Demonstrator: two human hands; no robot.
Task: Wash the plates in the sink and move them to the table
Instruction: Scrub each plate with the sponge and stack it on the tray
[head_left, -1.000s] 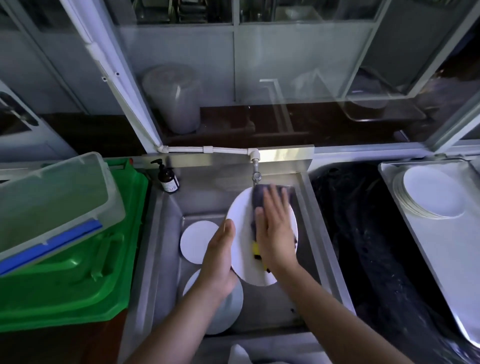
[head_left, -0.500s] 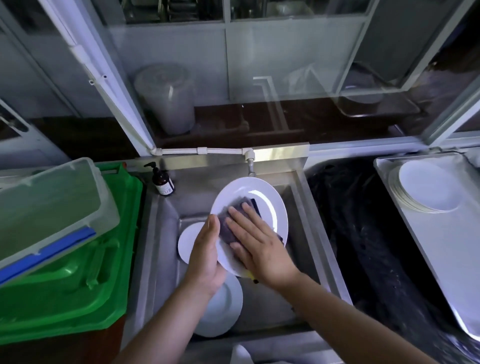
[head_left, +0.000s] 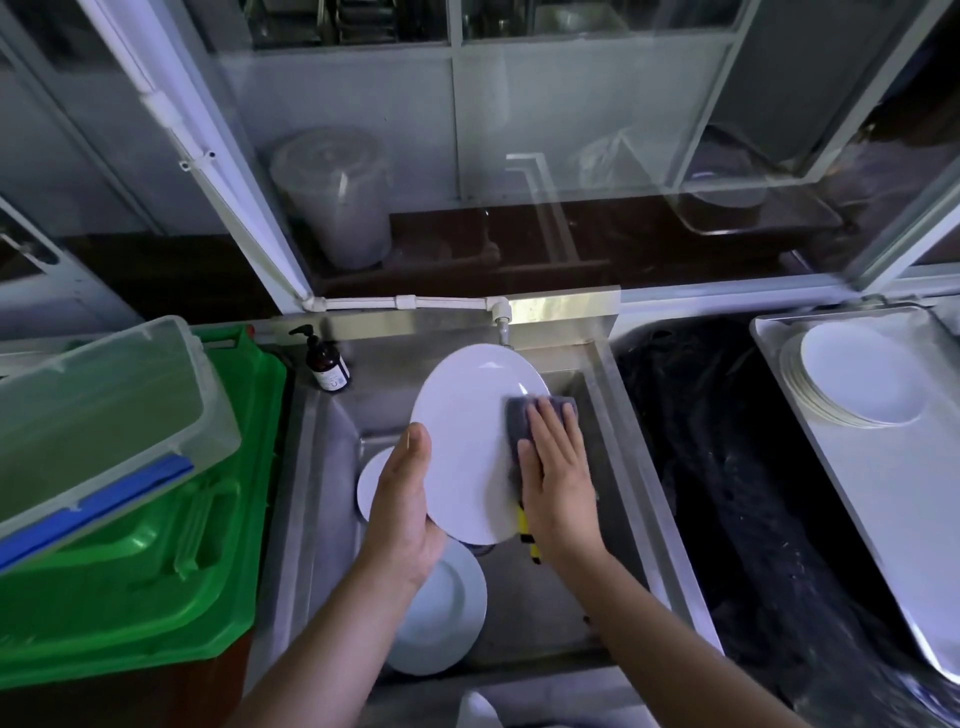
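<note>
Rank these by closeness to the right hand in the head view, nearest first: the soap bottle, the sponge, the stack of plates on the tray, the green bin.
From the right hand:
1. Sponge, directly under its fingers, pressed to the held plate.
2. Soap bottle, at the sink's back left corner.
3. Stack of plates, far right on the tray.
4. Green bin, far left beside the sink.

Left hand (head_left: 402, 506) curled around the lower left rim of a tilted round white plate (head_left: 470, 441), thumb up along the edge. Right hand (head_left: 556, 470) flat, fingers straight, pressing a grey sponge (head_left: 519, 415) against the plate's right side. Both forearms bare.
</note>
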